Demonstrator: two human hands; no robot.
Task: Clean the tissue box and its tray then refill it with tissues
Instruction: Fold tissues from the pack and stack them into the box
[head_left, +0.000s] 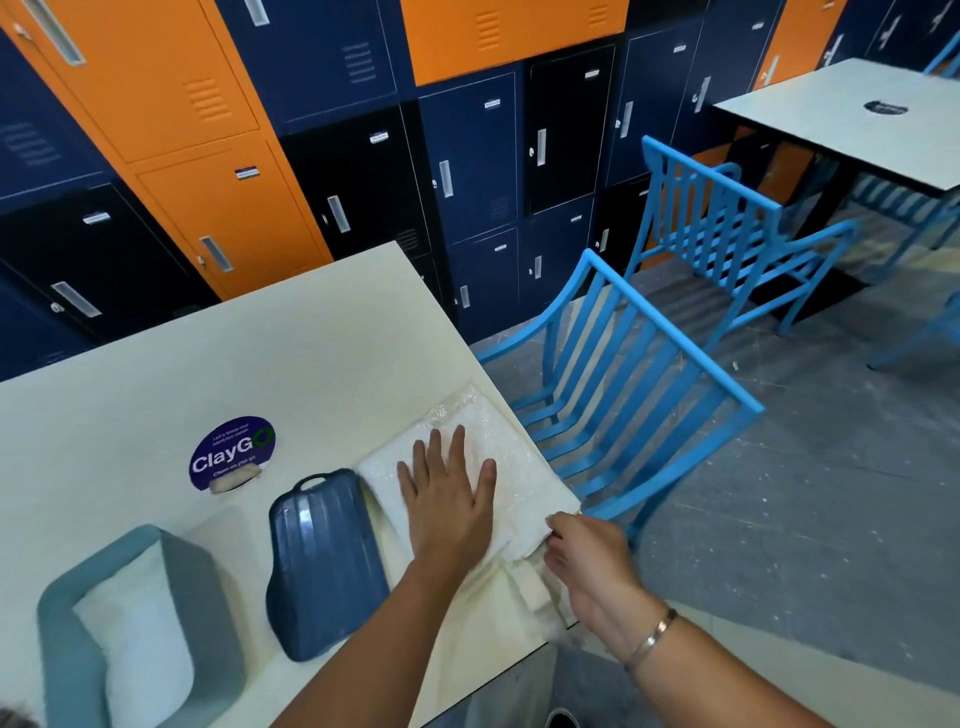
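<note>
A pack of white tissues in clear plastic wrap (488, 431) lies at the right edge of the cream table (218, 364). My left hand (449, 499) presses flat on the pack with straight fingers. My right hand (587, 561) pinches the wrap at the pack's near right corner. A dark blue ribbed tray (322, 566) lies just left of the pack. Further left stands the light blue tissue box (67, 613), open, with white tissue (140, 634) inside it.
A round purple ClayGo sticker (231, 452) is on the table behind the tray. Blue slatted chairs (639, 384) stand right of the table on the grey floor. Orange and navy lockers (311, 156) line the back. Another table (841, 114) stands far right.
</note>
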